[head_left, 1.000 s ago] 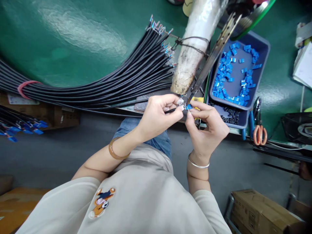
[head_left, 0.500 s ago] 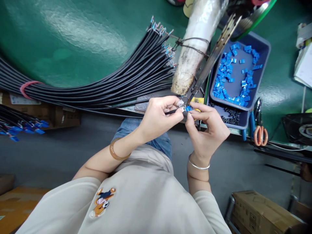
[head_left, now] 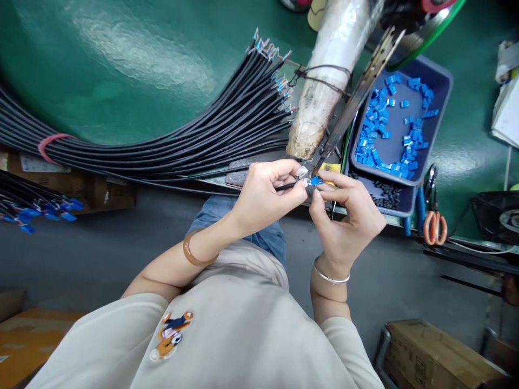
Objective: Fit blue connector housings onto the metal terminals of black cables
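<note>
My left hand (head_left: 265, 194) pinches the end of a thin black cable (head_left: 286, 186) just in front of the table edge. My right hand (head_left: 344, 213) pinches a small blue connector piece (head_left: 315, 181) right at that cable end. The two hands meet fingertip to fingertip. A big bundle of black cables (head_left: 182, 138) fans across the green table (head_left: 121, 65), its stripped ends near a wrapped post (head_left: 324, 92). A blue tray (head_left: 440, 81) of several blue connector pieces sits to the right.
A metal strip (head_left: 357, 97) slants down from a reel toward my hands. Orange-handled scissors (head_left: 433, 227) and blue-handled pliers (head_left: 419, 202) lie right of the tray. Finished cables with blue ends (head_left: 40, 208) hang at left. A cardboard box (head_left: 438, 351) stands lower right.
Almost nothing has moved. My hands stay together on the cable end and blue piece, with only small finger shifts; the view has drifted slightly.
</note>
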`<state>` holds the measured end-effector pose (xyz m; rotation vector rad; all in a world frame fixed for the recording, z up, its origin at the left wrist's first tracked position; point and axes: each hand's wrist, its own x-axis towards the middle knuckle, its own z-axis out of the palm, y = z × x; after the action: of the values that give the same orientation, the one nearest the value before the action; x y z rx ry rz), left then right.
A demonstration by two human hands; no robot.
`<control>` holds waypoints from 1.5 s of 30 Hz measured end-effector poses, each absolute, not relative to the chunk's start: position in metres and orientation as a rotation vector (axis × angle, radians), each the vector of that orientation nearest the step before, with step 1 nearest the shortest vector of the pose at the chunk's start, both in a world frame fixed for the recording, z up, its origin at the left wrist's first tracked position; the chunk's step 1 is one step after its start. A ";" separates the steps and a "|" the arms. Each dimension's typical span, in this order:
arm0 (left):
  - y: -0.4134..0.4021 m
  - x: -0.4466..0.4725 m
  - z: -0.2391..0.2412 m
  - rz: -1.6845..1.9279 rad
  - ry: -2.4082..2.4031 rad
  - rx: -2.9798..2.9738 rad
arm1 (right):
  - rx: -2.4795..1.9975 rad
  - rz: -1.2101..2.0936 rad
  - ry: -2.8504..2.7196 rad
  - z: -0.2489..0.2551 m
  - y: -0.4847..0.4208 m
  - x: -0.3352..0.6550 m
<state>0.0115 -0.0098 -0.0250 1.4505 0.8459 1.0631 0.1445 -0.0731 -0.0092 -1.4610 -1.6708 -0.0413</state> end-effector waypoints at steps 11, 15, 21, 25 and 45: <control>-0.011 0.011 -0.024 1.101 0.851 1.518 | -1.475 -0.069 -1.657 -0.008 -0.070 0.143; -0.012 0.010 -0.026 1.074 0.849 1.510 | -1.471 -0.063 -1.666 -0.009 -0.073 0.145; -0.012 0.011 -0.027 1.056 0.850 1.442 | -1.483 -0.052 -1.672 -0.012 -0.074 0.146; -0.012 0.012 -0.027 1.070 0.847 1.429 | -1.464 -0.045 -1.663 -0.012 -0.072 0.146; -0.011 0.008 -0.028 0.979 0.816 1.513 | -1.478 -0.019 -1.713 -0.009 -0.075 0.147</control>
<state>0.0077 -0.0114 -0.0276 1.5125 0.8161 0.9786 0.1474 -0.0750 -0.0088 -1.4776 -1.7127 -0.0192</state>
